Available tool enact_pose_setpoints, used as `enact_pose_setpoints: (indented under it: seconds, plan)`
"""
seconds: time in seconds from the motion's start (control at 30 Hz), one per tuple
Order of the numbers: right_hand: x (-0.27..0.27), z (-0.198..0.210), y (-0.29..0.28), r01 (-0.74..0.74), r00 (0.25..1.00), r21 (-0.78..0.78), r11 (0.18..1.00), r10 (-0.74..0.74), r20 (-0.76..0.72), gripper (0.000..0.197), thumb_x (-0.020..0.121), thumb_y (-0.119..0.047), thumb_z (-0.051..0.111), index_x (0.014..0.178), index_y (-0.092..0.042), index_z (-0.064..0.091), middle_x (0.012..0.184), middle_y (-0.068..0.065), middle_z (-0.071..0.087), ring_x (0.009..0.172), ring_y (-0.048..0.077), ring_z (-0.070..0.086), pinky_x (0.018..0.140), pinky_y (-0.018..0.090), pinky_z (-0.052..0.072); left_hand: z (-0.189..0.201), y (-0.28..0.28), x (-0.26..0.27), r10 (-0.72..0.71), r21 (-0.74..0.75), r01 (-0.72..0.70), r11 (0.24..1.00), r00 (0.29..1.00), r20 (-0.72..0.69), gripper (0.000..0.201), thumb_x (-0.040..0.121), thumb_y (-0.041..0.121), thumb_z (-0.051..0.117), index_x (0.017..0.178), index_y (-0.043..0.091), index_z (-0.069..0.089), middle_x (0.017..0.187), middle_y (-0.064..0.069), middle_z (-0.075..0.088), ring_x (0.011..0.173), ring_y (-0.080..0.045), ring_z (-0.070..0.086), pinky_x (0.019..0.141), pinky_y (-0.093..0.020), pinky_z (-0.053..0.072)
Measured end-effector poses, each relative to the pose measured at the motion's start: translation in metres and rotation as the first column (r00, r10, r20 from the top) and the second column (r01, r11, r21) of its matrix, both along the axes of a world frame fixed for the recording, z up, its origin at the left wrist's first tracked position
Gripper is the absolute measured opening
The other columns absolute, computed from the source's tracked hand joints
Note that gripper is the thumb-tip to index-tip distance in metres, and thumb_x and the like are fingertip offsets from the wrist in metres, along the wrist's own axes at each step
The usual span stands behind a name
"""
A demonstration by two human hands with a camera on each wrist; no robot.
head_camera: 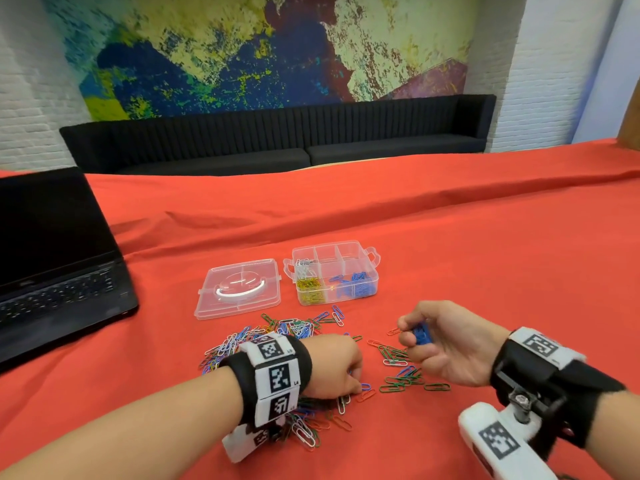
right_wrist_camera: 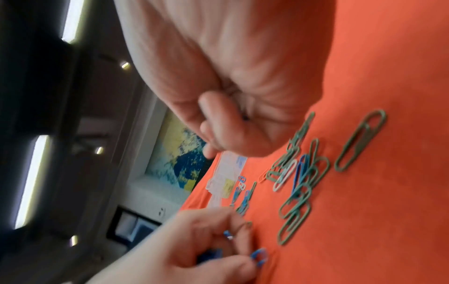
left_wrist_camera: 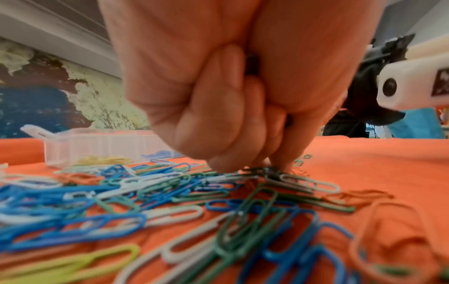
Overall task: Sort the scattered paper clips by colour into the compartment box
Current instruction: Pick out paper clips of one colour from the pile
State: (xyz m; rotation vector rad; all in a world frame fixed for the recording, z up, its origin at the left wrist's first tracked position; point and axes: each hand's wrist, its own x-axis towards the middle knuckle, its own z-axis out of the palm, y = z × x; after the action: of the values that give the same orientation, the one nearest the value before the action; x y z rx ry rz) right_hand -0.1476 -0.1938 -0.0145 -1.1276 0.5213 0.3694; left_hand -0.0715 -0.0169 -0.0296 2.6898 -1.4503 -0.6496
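The clear compartment box point(head_camera: 374, 263) stands open on the red cloth, with white clips point(head_camera: 304, 269), yellow clips point(head_camera: 310, 288) and blue clips point(head_camera: 356, 286) in separate compartments. In front of it lies a mixed pile of paper clips point(head_camera: 263, 336). My left hand point(head_camera: 356, 384) reaches down at the pile's right edge and pinches a blue clip point(right_wrist_camera: 258, 256) with curled fingers. To the right, my right hand point(head_camera: 412, 336) is raised above the cloth, fingers curled round a bunch of blue clips point(head_camera: 421, 336). A group of mostly green clips point(head_camera: 403, 370) lies under the right hand.
The box's clear lid point(head_camera: 239, 289) lies flat to the left of the box. An open black laptop point(head_camera: 52, 258) sits at the left edge of the table. A black sofa point(head_camera: 277, 140) runs along the far wall. Bare red cloth point(head_camera: 485, 254) stretches right and behind.
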Motion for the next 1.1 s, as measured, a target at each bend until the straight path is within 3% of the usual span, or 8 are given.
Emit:
enact_pose_setpoints:
  seconds: [0.23,0.37,0.5,0.63,0.7,0.83,0.93,1.1]
  plan:
    - [0.02,-0.002,0.011,-0.141,0.956,-0.835,0.533,0.292,0.025,0.013,0.089,-0.02,0.058,0.084,-0.017,0.07,0.044,-0.005,0.028,0.033,0.01,0.026,0.034,0.015,0.024,0.012,0.02,0.027,0.158,-0.259,-0.263,0.929,0.918,-0.363,0.018,0.097,0.026,0.049,0.083,0.016,0.053,0.057,0.003,0.045,0.039,-0.003,0.036,0.039,-0.015,0.031]
    - [0.051,-0.003,0.019,-0.109,0.857,-0.969,0.221,0.515,0.021,0.016,0.088,-0.022,0.062,0.095,-0.017,0.075,0.059,-0.014,0.055,0.041,-0.008,0.047,0.044,0.004,0.032,0.023,0.043,0.058,0.048,-0.34,-0.764,0.548,0.435,-0.899,0.036,0.098,0.025,0.043,0.063,0.018,0.036,0.043,0.004,0.023,0.033,-0.006,0.015,0.034,-0.007,0.012]
    - [0.082,-0.012,0.037,-0.1,0.791,-0.995,-0.026,0.605,-0.096,0.018,0.082,-0.025,0.067,0.097,-0.02,0.075,0.094,-0.002,0.073,0.074,0.008,0.059,0.063,0.016,0.036,0.03,0.057,0.08,-0.306,-0.212,-0.902,0.377,0.094,-0.947,0.018,0.085,0.023,0.04,0.069,0.016,0.036,0.047,0.001,0.024,0.032,-0.007,0.019,0.034,-0.007,0.011]
    - [0.098,-0.021,0.039,-0.113,0.768,-0.983,-0.147,0.615,-0.18,0.014,0.08,-0.025,0.068,0.088,-0.015,0.074,0.09,0.003,0.073,0.076,0.014,0.059,0.064,0.019,0.036,0.022,0.049,0.089,-0.212,-0.172,-0.922,0.347,0.102,-0.972,0.025,0.088,0.022,0.034,0.065,0.015,0.039,0.055,-0.002,0.032,0.035,-0.009,0.02,0.035,-0.007,0.013]
    - [0.099,-0.023,0.031,-0.147,0.749,-0.977,-0.153,0.629,-0.211,0.014,0.081,-0.023,0.066,0.084,-0.011,0.072,0.085,0.006,0.071,0.072,0.013,0.055,0.063,0.02,0.038,0.017,0.037,0.094,0.099,-0.24,-0.88,0.41,0.305,-0.947,0.032,0.096,0.026,0.037,0.064,0.017,0.037,0.052,0.0,0.033,0.035,-0.008,0.019,0.036,-0.009,0.013]
    - [0.088,-0.012,0.007,-0.234,0.786,-0.967,0.102,0.606,-0.126,0.02,0.086,-0.023,0.064,0.068,-0.016,0.062,0.056,-0.002,0.048,0.047,0.01,0.041,0.043,0.017,0.033,0.009,0.012,0.103,0.403,-0.24,-0.446,0.862,0.891,-0.208,0.026,0.098,0.033,0.046,0.077,0.018,0.053,0.062,0.004,0.047,0.053,-0.014,0.045,0.048,-0.021,0.033]
    - [0.081,-0.003,-0.011,-0.263,0.936,-0.425,0.866,0.335,0.103,0.021,0.082,-0.014,0.053,0.065,-0.018,0.042,0.051,-0.003,0.027,0.039,0.008,0.018,0.034,0.011,0.017,0.002,-0.005,0.104,0.312,-0.106,-0.309,0.945,0.95,0.016,0.018,0.094,0.027,0.054,0.096,0.01,0.06,0.088,-0.002,0.06,0.082,-0.018,0.055,0.067,-0.025,0.041]
    - [0.089,0.004,-0.01,-0.107,0.987,0.14,0.984,0.089,0.134,0.008,0.068,-0.015,0.043,0.068,-0.01,0.05,0.06,0.005,0.037,0.041,0.01,0.021,0.032,0.008,0.019,-0.007,-0.013,0.103,0.293,0.041,-0.299,0.953,0.949,0.117,0.029,0.095,0.026,0.056,0.107,0.001,0.063,0.092,-0.008,0.062,0.095,-0.027,0.063,0.075,-0.031,0.046]
